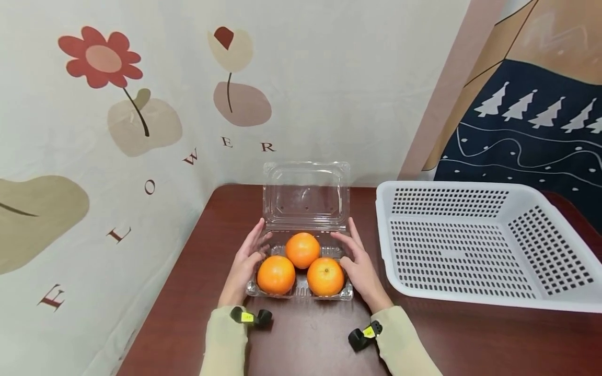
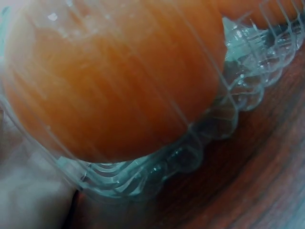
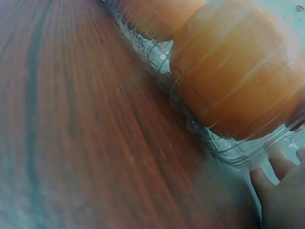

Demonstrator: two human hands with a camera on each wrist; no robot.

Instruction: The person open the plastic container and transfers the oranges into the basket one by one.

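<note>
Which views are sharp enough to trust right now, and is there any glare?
Head view: sharp, evenly lit, faint glare on the clear clamshell lid, wide-angle bending at the edges. Left wrist view: soft close-up of an orange. Right wrist view: blurred table, bluish cast.

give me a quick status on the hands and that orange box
Left hand and right hand flat against the sides of the clear clamshell box. Lid up, three oranges inside. White basket apart to the right; nothing in the way.

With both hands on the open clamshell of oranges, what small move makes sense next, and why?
Probably swing the lid down. It stands upright behind three oranges already sitting in the tray, and the left hand and right hand rest on the container's sides near the hinge.
</note>
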